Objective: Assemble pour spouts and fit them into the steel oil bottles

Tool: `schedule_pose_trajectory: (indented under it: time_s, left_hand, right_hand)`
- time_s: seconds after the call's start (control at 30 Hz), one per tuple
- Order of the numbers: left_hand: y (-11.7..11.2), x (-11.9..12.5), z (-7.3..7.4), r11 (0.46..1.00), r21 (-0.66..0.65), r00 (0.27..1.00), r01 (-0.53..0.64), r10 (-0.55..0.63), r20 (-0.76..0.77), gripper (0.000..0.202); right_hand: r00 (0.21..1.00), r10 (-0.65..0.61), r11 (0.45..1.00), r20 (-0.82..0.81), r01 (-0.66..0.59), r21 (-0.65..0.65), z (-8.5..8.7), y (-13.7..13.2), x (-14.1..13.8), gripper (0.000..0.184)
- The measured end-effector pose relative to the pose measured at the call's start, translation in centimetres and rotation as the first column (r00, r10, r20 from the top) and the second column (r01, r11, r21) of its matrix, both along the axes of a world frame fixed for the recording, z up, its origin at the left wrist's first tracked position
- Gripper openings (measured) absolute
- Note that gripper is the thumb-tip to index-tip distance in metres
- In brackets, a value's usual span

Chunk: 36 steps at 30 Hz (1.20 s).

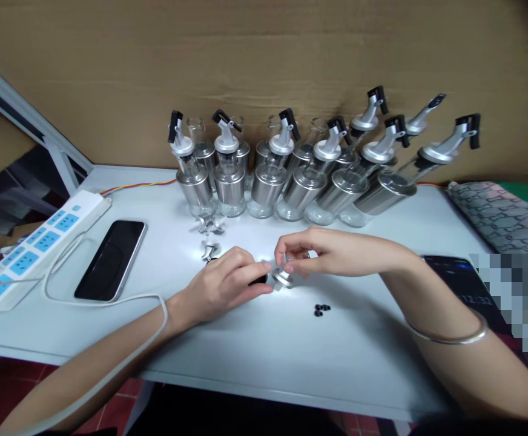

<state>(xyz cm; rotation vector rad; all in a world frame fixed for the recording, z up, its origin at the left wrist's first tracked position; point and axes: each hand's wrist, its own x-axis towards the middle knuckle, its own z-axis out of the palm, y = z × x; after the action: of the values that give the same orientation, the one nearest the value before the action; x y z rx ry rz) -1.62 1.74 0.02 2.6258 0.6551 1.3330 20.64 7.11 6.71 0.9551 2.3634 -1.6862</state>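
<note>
"Where is the silver spout [283, 278]?"

"Between the hands, the left hand [227, 283] and right hand [307, 255] both pinching it, fingers nearly closed."

"And the room?"

"The table's front edge [255, 391] runs well apart from them; small black pieces [322, 310] lie between."

"Anything in the way?"

"Bottles [268, 191] line the back, and a white cable [165, 312] crosses the left wrist."
</note>
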Motion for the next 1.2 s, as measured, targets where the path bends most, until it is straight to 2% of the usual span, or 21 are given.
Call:
schedule_pose_trajectory:
  time_s: [0.13,0.33,0.57,0.77,0.9,1.0,1.07,1.2]
  left_hand:
    - [-0.1,0.1,-0.2,0.999,0.010,0.991,-0.048,0.047,0.125,0.038]
    - [-0.1,0.1,-0.4,0.999,0.008,0.988,-0.038,0.036,0.149,0.042]
    - [-0.5,0.3,-0.3,0.995,-0.079,0.985,0.056,-0.043,0.165,0.022]
    - [-0.4,0.4,-0.5,0.984,-0.143,0.978,0.108,-0.079,0.194,0.025]
    - [-0.2,0.2,-0.6,0.981,-0.173,0.978,0.089,-0.053,0.201,0.028]
    - [-0.3,0.1,-0.4,0.978,-0.182,0.983,0.098,-0.067,0.171,0.018]
    - [-0.4,0.2,-0.3,0.979,-0.180,0.988,0.095,-0.071,0.137,0.019]
    - [-0.4,0.3,0.0,0.987,-0.158,0.998,-0.012,0.020,0.053,0.024]
  right_hand:
    - [0.993,-0.015,1.000,-0.116,0.017,0.014,-0.2,-0.3,-0.8,0.013]
    - [0.974,-0.117,0.993,-0.193,0.121,0.009,-0.2,-0.6,-1.0,0.016]
    - [0.984,-0.106,0.986,-0.142,0.122,0.110,-0.3,-0.9,-1.4,0.018]
    - [0.990,-0.074,0.986,-0.118,0.090,0.137,-0.7,-1.1,-1.8,0.017]
    - [0.991,-0.058,0.961,-0.120,0.088,0.261,-0.7,-1.4,-1.8,0.011]
    - [0.997,-0.023,0.934,-0.076,0.048,0.353,-0.5,-1.3,-1.7,0.009]
    - [0.999,-0.008,0.926,-0.051,0.027,0.377,-0.4,-1.2,-1.6,0.010]
    - [1.000,-0.008,0.906,-0.016,0.014,0.424,-0.1,-1.2,-1.2,0.007]
